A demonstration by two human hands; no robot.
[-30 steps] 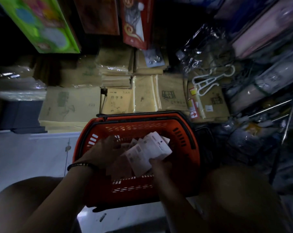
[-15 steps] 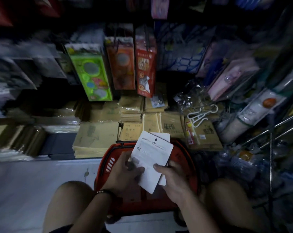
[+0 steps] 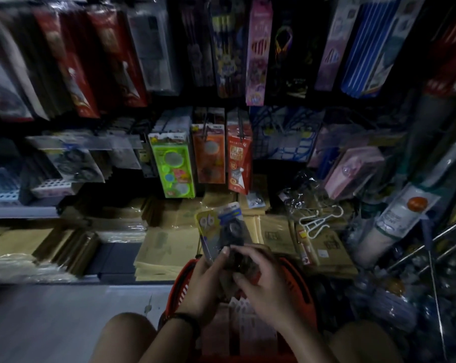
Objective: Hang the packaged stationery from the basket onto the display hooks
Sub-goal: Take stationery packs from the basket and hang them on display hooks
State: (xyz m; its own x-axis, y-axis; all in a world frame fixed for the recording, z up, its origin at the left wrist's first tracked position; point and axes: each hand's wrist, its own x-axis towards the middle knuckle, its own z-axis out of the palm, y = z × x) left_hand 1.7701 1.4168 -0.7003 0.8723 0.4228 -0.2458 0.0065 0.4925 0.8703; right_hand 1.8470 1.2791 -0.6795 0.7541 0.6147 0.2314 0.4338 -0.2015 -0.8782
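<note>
two bare knees frame an orange-red plastic basket [image 3: 178,289] with slotted walls, standing on a pale, smooth floor [image 3: 51,323]. directly above the basket both hands hold a carded blister pack [image 3: 219,226] upright: glossy yellow and blue card with a clear bubble over a dark round item. whether more packs sit behind it is too dim to tell. the left hand [image 3: 206,281], a dark bracelet [image 3: 185,319] on its wrist, curls its fingers round the pack's lower left edge. the right hand [image 3: 263,286] wraps over the lower right, fingers bent and fingertips pressing the front.

beyond the pack lie flat stacks of brown kraft paper envelopes [image 3: 169,247], some shrink-wrapped, and a white plastic hanger [image 3: 318,221]. chrome rods [image 3: 431,239] slant at the right. above hang a lime-green box [image 3: 173,166], an orange box [image 3: 208,155] and a red box [image 3: 238,158]. long, narrow shiny packets fill the top row, one of them pink [image 3: 258,48]. the aisle is dark.
</note>
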